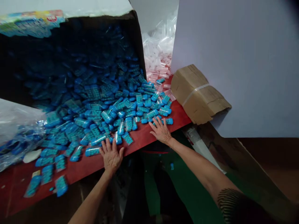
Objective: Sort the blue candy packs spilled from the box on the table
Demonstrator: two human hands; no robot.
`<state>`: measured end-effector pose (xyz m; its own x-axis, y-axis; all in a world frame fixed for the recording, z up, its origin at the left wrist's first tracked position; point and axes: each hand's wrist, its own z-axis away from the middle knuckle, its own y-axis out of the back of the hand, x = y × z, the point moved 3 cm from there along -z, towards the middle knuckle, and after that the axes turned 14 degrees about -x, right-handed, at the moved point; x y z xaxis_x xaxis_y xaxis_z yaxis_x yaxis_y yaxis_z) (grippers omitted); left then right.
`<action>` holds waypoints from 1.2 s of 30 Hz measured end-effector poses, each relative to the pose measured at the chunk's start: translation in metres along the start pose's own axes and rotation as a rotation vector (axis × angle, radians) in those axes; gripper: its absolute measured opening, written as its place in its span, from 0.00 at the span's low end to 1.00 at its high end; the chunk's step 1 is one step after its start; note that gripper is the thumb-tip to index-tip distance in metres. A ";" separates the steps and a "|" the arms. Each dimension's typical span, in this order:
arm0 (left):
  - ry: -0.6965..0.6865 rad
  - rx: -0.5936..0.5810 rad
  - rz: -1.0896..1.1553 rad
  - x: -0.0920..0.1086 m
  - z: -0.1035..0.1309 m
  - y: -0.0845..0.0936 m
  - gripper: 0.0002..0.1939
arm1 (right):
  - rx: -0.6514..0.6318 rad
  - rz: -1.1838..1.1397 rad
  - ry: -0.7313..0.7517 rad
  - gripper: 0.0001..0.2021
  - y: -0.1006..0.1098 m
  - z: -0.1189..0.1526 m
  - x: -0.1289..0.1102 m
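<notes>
L hand (111,157) & R hand (161,131) at red table (145,135) front edge, fingers spread, nothing gripped afaict; imo low palms, light touch stop blue pkts (128,123) sliding off.

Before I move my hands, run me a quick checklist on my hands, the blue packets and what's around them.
1. Left hand free: ok. The left hand is spread at the edge of the red table, holding nothing visible.
2. Right hand free: cannot tell. The right hand has its fingers against blue packets, partly hiding them.
3. Blue packets apart from pink pieces: not ok. They meet right of the box.
4. Band around the cardboard bundle: ok, in place.
5. Floor free of bits: not ok. A small blue thing lies there.
</notes>
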<state>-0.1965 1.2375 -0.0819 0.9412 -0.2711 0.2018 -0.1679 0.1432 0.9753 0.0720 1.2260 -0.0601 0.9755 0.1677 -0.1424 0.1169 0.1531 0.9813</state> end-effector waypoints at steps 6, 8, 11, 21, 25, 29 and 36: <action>0.039 0.004 -0.016 0.002 0.000 -0.005 0.32 | 0.064 -0.007 0.075 0.24 0.005 -0.027 0.019; 0.057 0.001 -0.008 0.002 -0.001 -0.004 0.32 | 0.125 -0.040 0.070 0.23 0.020 -0.021 0.020; 0.061 -0.007 0.000 0.004 -0.001 -0.003 0.31 | 0.267 -0.136 0.033 0.19 0.043 0.019 0.019; 0.058 0.052 0.024 0.007 0.005 -0.005 0.32 | -0.154 -0.048 -0.485 0.24 -0.110 0.120 0.030; 0.009 0.080 0.043 0.004 0.007 -0.011 0.32 | -0.197 0.001 -0.508 0.21 -0.164 0.101 0.037; -0.030 0.112 0.112 0.000 0.008 -0.015 0.32 | -0.179 0.014 -0.500 0.19 -0.173 0.101 0.049; -0.086 0.151 0.105 0.004 0.008 -0.017 0.32 | 0.180 -0.329 -0.289 0.16 -0.168 0.158 0.019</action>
<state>-0.1925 1.2268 -0.0971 0.8887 -0.3438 0.3034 -0.3117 0.0325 0.9496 0.1005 1.0500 -0.2076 0.8901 -0.1429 -0.4329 0.4343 -0.0227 0.9005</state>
